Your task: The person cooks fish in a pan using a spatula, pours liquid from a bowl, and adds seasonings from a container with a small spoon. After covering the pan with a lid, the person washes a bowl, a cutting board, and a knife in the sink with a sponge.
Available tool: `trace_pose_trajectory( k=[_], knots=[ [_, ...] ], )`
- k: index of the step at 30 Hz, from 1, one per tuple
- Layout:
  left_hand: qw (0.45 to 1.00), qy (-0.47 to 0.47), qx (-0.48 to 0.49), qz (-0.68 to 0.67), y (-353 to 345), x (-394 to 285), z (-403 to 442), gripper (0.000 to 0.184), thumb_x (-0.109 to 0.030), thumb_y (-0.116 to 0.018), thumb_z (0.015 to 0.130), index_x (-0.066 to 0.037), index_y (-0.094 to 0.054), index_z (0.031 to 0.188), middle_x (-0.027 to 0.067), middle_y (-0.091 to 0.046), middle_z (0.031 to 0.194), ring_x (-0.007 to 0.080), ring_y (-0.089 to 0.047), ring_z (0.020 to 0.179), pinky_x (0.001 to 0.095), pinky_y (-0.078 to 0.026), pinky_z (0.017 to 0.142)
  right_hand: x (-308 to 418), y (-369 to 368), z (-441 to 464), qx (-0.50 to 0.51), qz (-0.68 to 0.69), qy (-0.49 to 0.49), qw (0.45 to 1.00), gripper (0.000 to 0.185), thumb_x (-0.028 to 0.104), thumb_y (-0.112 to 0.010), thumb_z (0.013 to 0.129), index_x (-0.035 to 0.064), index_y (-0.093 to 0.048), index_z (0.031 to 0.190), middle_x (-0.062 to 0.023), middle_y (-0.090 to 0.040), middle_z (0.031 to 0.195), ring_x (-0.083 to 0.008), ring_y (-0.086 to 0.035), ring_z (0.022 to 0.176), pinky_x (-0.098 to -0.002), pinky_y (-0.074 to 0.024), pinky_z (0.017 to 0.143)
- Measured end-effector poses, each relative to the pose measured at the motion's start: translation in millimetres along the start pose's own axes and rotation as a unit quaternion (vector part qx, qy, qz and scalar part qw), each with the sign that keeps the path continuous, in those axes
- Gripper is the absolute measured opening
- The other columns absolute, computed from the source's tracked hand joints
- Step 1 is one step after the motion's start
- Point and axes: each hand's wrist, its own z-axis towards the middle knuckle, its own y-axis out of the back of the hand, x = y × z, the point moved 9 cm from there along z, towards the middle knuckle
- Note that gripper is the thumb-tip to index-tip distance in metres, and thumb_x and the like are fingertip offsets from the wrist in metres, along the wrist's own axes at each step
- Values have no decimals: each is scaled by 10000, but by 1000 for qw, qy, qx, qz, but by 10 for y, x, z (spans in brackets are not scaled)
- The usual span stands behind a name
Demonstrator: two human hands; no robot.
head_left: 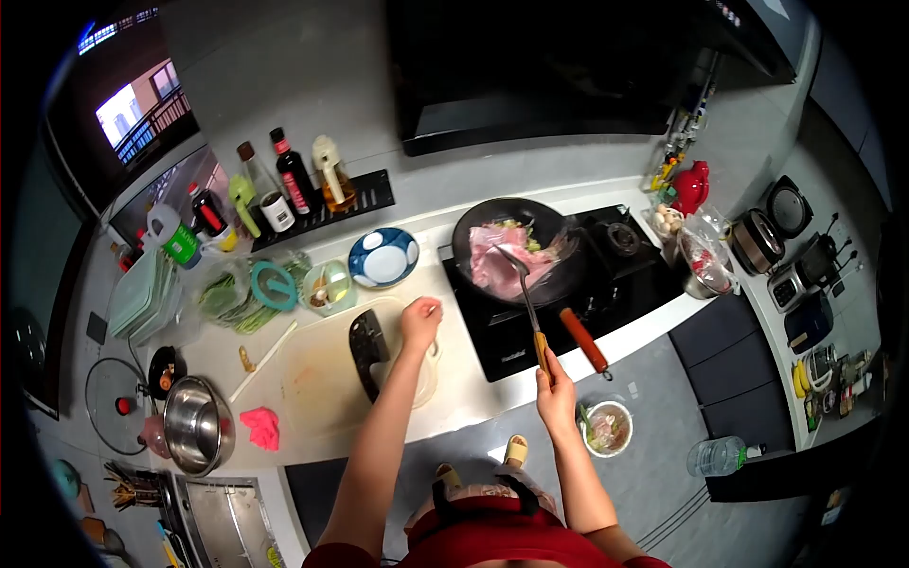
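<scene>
My right hand is wrapped round the wooden handle of a metal spatula, whose head rests on pink raw meat in a black wok. Some green pieces lie behind the meat. The wok sits on the left burner of the black stove. Above the right end of a cutting board, my left hand hangs with its fingers curled together; whether they hold anything is too small to tell. A black cleaver lies on the board just left of that hand.
Behind the board are a blue-and-white plate, a glass container and green vegetables. Bottles stand on a black shelf. A steel bowl is at left. A red-brown handle juts over the front edge, near a floor bin.
</scene>
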Motion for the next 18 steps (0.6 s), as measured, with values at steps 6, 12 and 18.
trace_pose_trajectory(
  k=[6, 12, 18],
  knots=[
    [992, -75, -5, 99, -1310, -449, 648, 215, -102, -632, 730, 13, -638, 912, 157, -650, 860, 201, -643, 738, 290, -496, 671, 5, 663, 431, 19, -182, 45, 982, 377, 80, -556, 740, 95, -578, 1116, -190, -608, 807, -344, -596, 701, -406, -480, 643],
    [979, -131, -64, 140, -1328, -687, 460, 194, -46, -546, 802, 10, -618, 973, 148, -598, 1030, 221, -605, 890, 274, -475, 772, -234, 700, 885, 81, -275, 48, 957, 389, 80, -554, 738, 162, -585, 1118, -159, -598, 761, -328, -592, 683, -401, -474, 632],
    [964, -156, -204, 68, -674, -473, -273, 239, 61, -479, 819, 15, -585, 1028, 117, -558, 1063, 185, -570, 952, 252, -466, 803, -270, 912, 1042, 49, -198, 152, 967, 343, 109, -555, 732, 123, -611, 1071, -149, -566, 672, -317, -577, 575, -399, -479, 543]
  ],
)
